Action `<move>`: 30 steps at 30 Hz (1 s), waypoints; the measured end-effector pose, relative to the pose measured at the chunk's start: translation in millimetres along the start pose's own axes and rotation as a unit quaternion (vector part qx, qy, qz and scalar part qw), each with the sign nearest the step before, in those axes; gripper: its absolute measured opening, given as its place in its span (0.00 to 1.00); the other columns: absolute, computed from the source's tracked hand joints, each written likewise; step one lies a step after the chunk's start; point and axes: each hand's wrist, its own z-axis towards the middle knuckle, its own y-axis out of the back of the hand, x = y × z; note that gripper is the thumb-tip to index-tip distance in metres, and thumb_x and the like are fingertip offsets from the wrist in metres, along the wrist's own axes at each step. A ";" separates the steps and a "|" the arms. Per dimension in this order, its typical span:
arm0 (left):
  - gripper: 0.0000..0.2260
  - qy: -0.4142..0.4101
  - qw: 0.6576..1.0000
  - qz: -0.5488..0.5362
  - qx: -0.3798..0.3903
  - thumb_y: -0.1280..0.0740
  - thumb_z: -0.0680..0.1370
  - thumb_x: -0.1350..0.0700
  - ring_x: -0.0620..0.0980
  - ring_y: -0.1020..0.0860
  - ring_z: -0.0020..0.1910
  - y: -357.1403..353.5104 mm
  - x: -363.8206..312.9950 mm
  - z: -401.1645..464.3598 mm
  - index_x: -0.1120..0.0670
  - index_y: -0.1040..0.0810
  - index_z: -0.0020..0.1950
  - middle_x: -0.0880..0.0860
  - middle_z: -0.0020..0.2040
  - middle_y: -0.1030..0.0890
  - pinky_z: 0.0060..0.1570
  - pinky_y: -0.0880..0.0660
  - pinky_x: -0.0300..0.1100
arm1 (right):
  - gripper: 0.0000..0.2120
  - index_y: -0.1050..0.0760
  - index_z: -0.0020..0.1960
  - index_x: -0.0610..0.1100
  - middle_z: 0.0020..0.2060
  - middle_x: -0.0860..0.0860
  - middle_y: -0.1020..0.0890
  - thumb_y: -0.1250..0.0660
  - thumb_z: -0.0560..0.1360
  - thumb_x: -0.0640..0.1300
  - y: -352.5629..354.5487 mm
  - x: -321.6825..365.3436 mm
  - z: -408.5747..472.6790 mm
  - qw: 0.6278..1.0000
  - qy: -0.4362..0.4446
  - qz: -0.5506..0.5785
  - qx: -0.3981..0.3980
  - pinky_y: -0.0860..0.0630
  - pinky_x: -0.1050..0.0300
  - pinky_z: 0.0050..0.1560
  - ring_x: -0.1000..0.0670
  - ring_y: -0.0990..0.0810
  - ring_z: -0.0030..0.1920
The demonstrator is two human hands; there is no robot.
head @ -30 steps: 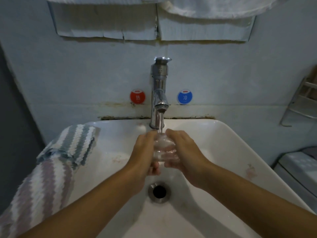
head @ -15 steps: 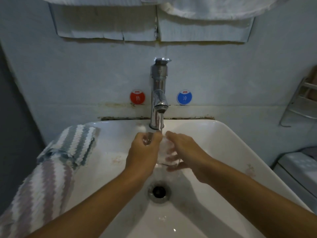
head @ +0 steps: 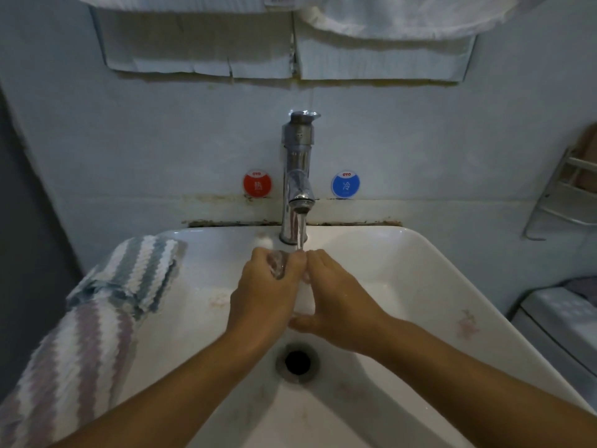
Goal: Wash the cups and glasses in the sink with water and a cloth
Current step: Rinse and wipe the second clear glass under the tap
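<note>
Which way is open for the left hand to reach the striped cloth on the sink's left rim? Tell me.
Probably yes, but not yet: the left hand grips the clear glass under the running tap. The striped cloth lies to its left across bare white basin, with nothing between.

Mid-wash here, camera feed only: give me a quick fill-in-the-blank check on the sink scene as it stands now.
1. Water runs from the chrome tap onto the clear drinking glass held between the left hand and the right hand, above the ____ drain hole.
2. The striped cloth lies over the white basin's ____ edge.
3. The round sticker right of the tap is ____.

Missing words: open; left; blue
</note>
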 end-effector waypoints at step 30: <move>0.13 0.048 0.975 -0.196 0.088 0.32 0.77 0.45 0.48 0.24 0.33 9.3 0.9 5.5 0.50 0.25 0.57 0.56 0.49 0.19 0.28 0.28 0.38 | 0.32 0.31 0.60 0.50 0.53 0.52 0.23 0.19 0.62 0.39 6.8 -11.9 2.2 0.976 -0.120 0.176 0.035 0.19 0.55 0.55 0.51 0.22 0.53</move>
